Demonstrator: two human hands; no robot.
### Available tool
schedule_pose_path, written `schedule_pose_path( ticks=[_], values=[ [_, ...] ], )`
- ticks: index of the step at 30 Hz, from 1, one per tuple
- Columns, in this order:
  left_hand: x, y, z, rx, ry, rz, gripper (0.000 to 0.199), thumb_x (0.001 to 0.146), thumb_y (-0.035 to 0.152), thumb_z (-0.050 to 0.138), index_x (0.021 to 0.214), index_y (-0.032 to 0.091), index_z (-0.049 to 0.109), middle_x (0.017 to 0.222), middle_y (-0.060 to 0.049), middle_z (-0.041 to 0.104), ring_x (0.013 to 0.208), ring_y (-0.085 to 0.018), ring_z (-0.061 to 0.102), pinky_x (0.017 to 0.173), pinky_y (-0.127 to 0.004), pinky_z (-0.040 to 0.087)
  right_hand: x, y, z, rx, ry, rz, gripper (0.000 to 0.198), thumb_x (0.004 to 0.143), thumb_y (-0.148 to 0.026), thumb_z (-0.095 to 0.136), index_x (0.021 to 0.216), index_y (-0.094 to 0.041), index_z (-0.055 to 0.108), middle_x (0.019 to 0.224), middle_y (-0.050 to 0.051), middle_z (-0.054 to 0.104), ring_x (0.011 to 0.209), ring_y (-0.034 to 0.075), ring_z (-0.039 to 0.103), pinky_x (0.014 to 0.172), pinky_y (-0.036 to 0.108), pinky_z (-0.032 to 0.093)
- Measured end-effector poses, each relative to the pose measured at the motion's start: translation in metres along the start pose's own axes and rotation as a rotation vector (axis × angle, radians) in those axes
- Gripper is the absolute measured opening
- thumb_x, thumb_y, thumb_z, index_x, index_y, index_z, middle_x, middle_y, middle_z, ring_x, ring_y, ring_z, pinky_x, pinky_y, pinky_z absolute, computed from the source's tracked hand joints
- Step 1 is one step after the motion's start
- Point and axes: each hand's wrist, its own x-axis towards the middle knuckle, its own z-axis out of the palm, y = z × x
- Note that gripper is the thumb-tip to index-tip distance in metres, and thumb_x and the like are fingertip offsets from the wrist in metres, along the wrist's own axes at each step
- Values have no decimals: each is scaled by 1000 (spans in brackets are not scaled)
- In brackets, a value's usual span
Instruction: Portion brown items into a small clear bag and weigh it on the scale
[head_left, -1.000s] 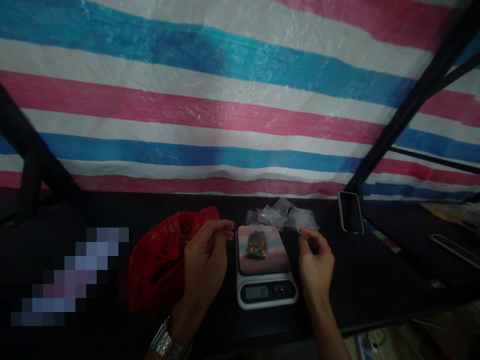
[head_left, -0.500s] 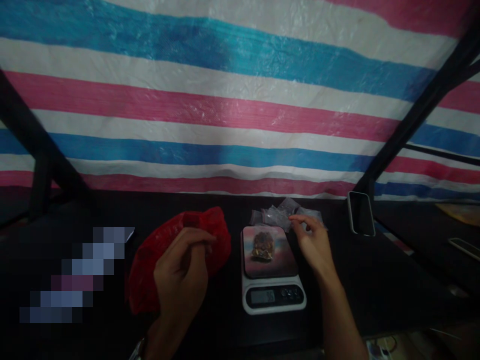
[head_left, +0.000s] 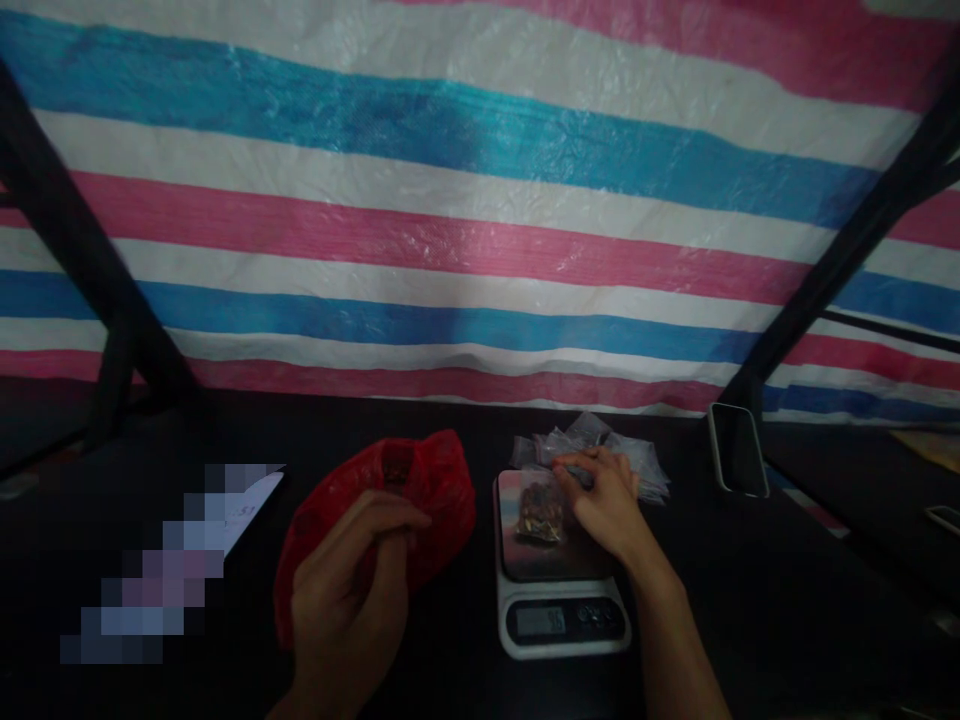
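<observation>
Left hand: your left hand [head_left: 349, 585] is over the red crinkled plastic bag [head_left: 446, 485], fingers curled in toward the thumb; you cannot tell from this view whether they pinch anything
Right hand: your right hand [head_left: 611, 505] reaches over the far right of the white digital scale with a flat metal platform [head_left: 551, 562], thumb and forefinger close together by a greyish bit; whether they grip it cannot be told
Sample: the small clear plastic bag of brown pieces [head_left: 540, 515] lies on the platform, just beside your right fingertips
Readout: the grey display [head_left: 541, 621] shows digits, too blurred for you to log
Bag stock: a loose heap of flat clear plastic bags [head_left: 645, 465] lies behind the scale, partly hidden by your right hand
Phone: a dark-screened, pale-rimmed phone [head_left: 739, 450] leans at your right by a black post [head_left: 840, 257]
Bench: black tabletop [head_left: 450, 670] under all
</observation>
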Motion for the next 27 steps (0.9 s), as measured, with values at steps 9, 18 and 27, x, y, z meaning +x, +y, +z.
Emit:
schedule_pose_path(
  ticks=[9,18,27],
  values=[
    [-26,26,39,41,-109,-212,46,89,27,72,133,29,65,133,-10,72,125,-29,69,104,-44,60,-10,-76,-20,271,-187,-229,18,90,-33,63,77,-27,73,87,3,68,91,26,63,87,42,48],
    [-7,16,15,-167,34,-571,40,93,35,64,131,24,61,128,-14,75,115,-31,75,94,-44,62,-39,-165,-4,564,-287,-309,20,98,-39,62,94,-28,78,90,1,78,83,21,72,74,30,54],
    [15,-35,-44,583,-238,-635,43,89,22,62,132,15,61,125,-20,69,107,-39,71,89,-47,51,-21,-156,78,-202,-502,-520,18,90,-12,67,100,-23,77,104,11,82,102,34,73,97,49,43]
  ],
)
